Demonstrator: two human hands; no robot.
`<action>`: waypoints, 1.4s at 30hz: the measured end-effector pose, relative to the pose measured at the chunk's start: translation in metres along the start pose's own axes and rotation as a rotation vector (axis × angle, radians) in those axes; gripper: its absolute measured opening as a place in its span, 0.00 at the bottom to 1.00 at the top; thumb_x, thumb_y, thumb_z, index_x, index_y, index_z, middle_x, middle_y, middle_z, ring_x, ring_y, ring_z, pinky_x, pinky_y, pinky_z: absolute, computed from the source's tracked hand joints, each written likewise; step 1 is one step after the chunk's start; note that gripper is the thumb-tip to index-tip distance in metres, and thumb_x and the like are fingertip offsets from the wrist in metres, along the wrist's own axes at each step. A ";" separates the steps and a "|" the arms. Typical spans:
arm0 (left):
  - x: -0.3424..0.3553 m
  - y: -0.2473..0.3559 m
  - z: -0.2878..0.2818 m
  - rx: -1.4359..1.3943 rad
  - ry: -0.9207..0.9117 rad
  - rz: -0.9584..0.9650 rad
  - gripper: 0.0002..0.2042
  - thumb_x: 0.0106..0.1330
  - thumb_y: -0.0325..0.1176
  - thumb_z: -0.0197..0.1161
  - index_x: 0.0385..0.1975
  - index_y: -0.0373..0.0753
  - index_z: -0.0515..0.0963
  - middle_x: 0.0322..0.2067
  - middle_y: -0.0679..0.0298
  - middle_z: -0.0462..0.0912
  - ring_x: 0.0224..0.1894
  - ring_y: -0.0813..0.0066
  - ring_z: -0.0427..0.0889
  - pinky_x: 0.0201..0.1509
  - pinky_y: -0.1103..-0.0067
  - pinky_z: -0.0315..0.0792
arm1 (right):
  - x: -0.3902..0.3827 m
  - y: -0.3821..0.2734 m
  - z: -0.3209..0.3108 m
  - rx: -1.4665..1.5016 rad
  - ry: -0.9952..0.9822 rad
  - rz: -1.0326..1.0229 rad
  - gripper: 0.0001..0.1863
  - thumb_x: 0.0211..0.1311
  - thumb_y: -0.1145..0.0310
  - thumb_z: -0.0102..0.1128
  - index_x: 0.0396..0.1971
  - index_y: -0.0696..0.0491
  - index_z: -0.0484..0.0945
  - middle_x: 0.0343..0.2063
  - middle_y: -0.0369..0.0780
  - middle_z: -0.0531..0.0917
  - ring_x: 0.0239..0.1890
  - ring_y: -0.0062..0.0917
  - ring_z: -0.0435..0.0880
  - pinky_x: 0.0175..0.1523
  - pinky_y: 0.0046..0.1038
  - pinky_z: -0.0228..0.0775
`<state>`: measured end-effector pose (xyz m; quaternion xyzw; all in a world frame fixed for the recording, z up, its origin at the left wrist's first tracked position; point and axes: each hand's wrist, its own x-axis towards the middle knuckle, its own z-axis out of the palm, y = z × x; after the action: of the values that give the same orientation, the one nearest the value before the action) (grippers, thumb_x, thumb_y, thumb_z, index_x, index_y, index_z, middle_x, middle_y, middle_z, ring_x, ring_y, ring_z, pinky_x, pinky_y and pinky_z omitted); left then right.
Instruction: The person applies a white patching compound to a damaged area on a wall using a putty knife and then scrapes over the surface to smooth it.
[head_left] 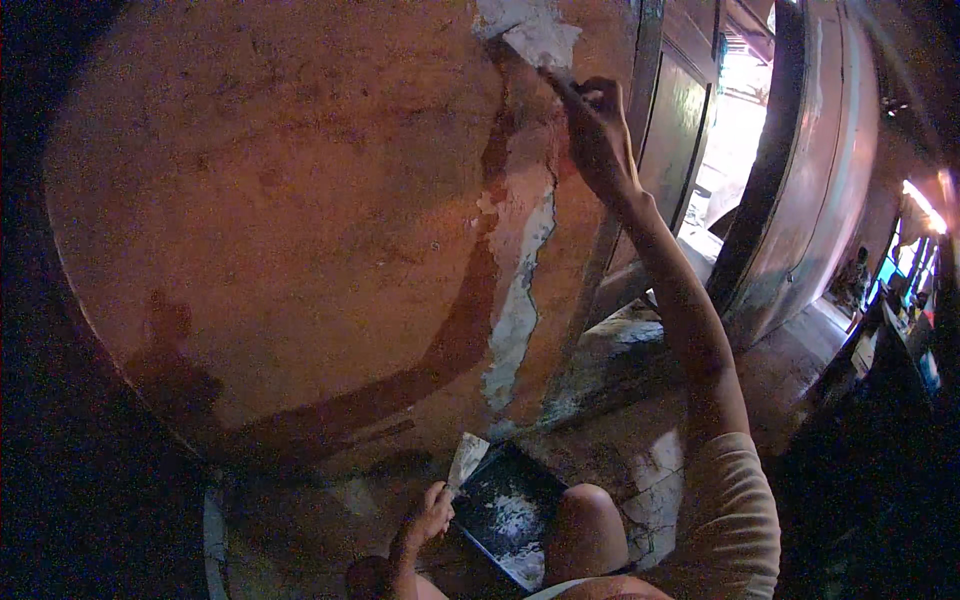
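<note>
High on the orange-brown wall [330,240], my right hand [603,145] grips a putty knife by its handle. The wide pale blade of this putty knife [541,44] lies against a whitish patch at the wall's upper part. Below it, a ragged strip of pale filler [517,310] runs down the wall along a crack. Low by my knee, my left hand [430,514] is closed around a second putty knife [467,458], its blade pointing up and smeared whitish. Beside that hand, a black tray [480,488] on the floor holds white paste.
Right of the wall stands a wooden door panel [672,135], with a bright doorway [735,130] beyond it. Another reddish wall [825,150] curves past the opening. My bent knee [588,530] is close to the tray's right side. Worn floor [640,450] shows light patches.
</note>
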<state>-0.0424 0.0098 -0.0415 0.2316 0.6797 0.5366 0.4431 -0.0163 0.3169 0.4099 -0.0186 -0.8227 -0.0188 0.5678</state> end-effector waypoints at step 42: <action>-0.007 0.016 -0.003 -0.005 -0.017 0.072 0.13 0.63 0.41 0.43 0.33 0.38 0.65 0.12 0.68 0.65 0.10 0.81 0.64 0.13 0.81 0.60 | -0.094 -0.001 0.043 0.200 0.046 0.086 0.32 0.42 0.87 0.48 0.52 0.46 0.63 0.29 0.40 0.64 0.28 0.26 0.66 0.35 0.22 0.63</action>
<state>-0.0439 0.0077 -0.0238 0.2595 0.6659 0.5517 0.4300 -0.0236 0.3177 0.3070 0.0031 -0.8055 0.0873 0.5861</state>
